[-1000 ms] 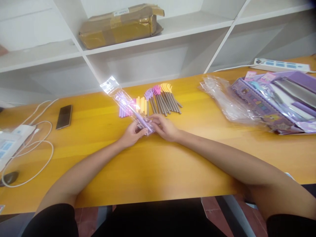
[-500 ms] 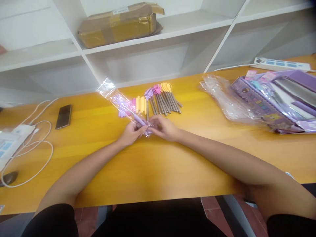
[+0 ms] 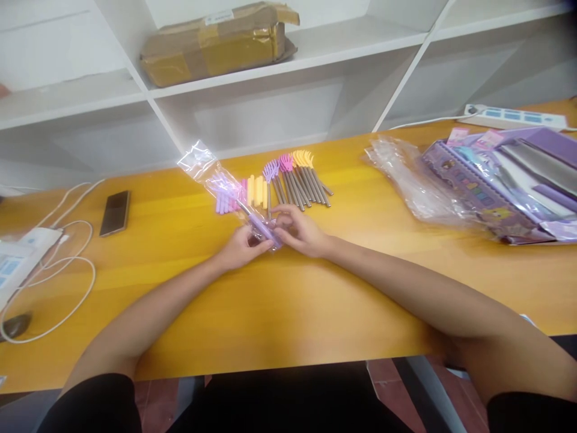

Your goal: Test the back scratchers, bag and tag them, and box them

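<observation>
A clear plastic bag slants up to the left from my hands, with a purple-handled back scratcher inside it. My left hand pinches the lower end of the bag and handle between thumb and fingers. From the other side, my right hand grips the same bottom end, fingers curled. Just beyond lie back scratchers with metal rods and claw heads: purple, pink and yellow. Left of these are short purple sleeves and yellow sleeves, partly behind the bag.
At right, a purple printed box holds packaged items, beside a heap of clear plastic bags. A phone, a white cable and a mouse lie at left. A cardboard box sits on the shelf.
The purple handle has slid slightly down and right inside the bag, its end now close to the bag's bottom. Both hands stay at that end, the right fingers slightly shifted.
</observation>
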{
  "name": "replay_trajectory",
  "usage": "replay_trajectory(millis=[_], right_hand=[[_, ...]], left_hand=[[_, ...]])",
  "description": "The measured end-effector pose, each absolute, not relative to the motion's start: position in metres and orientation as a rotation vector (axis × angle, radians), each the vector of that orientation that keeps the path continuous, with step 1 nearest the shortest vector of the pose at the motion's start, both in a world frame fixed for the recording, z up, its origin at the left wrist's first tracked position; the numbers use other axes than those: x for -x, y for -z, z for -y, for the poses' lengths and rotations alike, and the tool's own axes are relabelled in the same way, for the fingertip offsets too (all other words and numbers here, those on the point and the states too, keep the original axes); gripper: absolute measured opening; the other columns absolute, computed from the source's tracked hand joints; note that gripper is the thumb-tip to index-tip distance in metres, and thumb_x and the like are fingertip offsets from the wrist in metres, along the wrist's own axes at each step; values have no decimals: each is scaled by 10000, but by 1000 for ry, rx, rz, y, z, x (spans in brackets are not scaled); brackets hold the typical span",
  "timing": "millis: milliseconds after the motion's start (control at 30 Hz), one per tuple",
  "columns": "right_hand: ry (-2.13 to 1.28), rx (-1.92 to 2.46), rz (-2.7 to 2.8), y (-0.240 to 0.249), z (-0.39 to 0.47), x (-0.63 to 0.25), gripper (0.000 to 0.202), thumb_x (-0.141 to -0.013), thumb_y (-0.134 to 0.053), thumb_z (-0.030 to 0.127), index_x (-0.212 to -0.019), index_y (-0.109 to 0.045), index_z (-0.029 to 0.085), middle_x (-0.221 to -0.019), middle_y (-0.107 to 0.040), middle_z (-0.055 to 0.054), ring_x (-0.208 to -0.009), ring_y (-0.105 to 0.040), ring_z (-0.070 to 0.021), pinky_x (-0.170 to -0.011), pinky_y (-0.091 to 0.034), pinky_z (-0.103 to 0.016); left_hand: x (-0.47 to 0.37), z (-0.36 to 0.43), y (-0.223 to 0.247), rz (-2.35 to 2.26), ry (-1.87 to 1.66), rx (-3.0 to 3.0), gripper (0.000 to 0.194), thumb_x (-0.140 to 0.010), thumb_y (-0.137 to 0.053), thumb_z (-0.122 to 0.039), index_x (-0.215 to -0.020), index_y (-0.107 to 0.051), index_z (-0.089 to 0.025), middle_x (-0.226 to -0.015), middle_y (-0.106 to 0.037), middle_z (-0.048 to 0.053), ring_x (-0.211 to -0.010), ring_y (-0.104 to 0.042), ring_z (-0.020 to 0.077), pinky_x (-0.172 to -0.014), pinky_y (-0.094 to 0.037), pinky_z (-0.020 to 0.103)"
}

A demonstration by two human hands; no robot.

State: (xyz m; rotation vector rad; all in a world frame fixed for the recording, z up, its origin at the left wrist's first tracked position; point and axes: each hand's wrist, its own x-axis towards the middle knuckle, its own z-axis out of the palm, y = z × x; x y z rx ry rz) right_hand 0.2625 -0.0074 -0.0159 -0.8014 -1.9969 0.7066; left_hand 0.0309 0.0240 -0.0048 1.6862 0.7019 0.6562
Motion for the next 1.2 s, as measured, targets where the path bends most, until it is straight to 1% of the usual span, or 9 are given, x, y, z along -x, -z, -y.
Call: replay_trajectory(millis=[133, 267, 433, 533, 600, 700, 900, 1067, 1200], right_hand=[[-772, 800, 1948, 15, 7, -262, 516, -1126, -520, 392, -1580, -338, 228, -817, -640, 33, -685, -636, -141, -687, -520, -284], [-678, 774, 2096, 13, 11, -262, 662, -1123, -517, 335, -1706, -214, 252, -799, -672, 45, -618, -608, -123, -625, -483, -250], [-343, 466, 2367, 12, 23, -256, 778, -1051, -555, 244, -1732, -181, 256, -860, -746, 22, -747, -687, -173, -731, -548, -302], [-153, 451, 2355, 14, 25, -255, 583, -1027, -528, 239, -1601, -424, 240, -888, -754, -11, -773, -692, -189, -716, -547, -316], [-83, 609, 2284, 14, 20, -258, 341, -1033, -498, 205, -1352, -612, 244, -912, -751, -29, -773, -683, -181, -723, -536, -317], [-81, 896, 2206, 11, 5, -269, 180, -1052, -520, 241, -1143, -674, 217, -1006, -723, -80, -875, -679, -202, -782, -530, -337], [-169, 1082, 2299, 13, -13, -281, 401, -1011, -677, 520, -1256, -682, 204, -1170, -623, -122, -916, -637, -230, -735, -509, -345], [-306, 1057, 2305, 17, -13, -280, 346, -992, -712, 437, -1252, -672, 212, -1205, -617, -110, -936, -636, -222, -736, -525, -334], [-356, 1076, 2281, 17, -14, -281, 435, -999, -714, 461, -1360, -641, 229, -1254, -597, -118, -989, -652, -239, -789, -566, -364]], left_hand=[[-29, -21, 5, -665, -672, -1635, 425, -890, -822, -507, -1118, -700, -169, -814, -675, 12, -668, -600, 129, -642, -497, 256], [-27, -28, 9, -807, -1012, -1450, 491, -906, -751, -636, -1102, -712, -188, -680, -572, -37, -527, -468, 101, -512, -395, 239], [-25, -60, 7, -989, -1621, -1173, 398, -924, -703, -596, -855, -681, -205, -830, -643, 7, -761, -604, 142, -739, -522, 247], [-25, -73, 5, -979, -1687, -1069, 354, -909, -719, -533, -810, -642, -202, -835, -632, 4, -782, -592, 137, -775, -523, 235], [-26, -73, 5, -967, -1659, -1031, 352, -866, -763, -505, -772, -615, -199, -776, -596, -15, -724, -559, 123, -719, -501, 221], [-26, -63, 7, -961, -1528, -1136, 387, -822, -799, -511, -712, -611, -191, -704, -581, -26, -658, -533, 115, -643, -466, 220], [-24, -33, 1, -850, -936, -1625, 517, -900, -710, -644, -704, -686, -166, -627, -609, 1, -557, -520, 124, -528, -391, 243], [-26, -14, -5, -628, -574, -1848, 521, -1019, -576, -579, -742, -714, -161, -623, -612, 7, -541, -531, 126, -540, -392, 250], [-30, -5, -10, -513, -402, -1978, 479, -1035, -556, -507, -719, -678, -168, -622, -599, 6, -567, -526, 133, -570, -375, 264]])
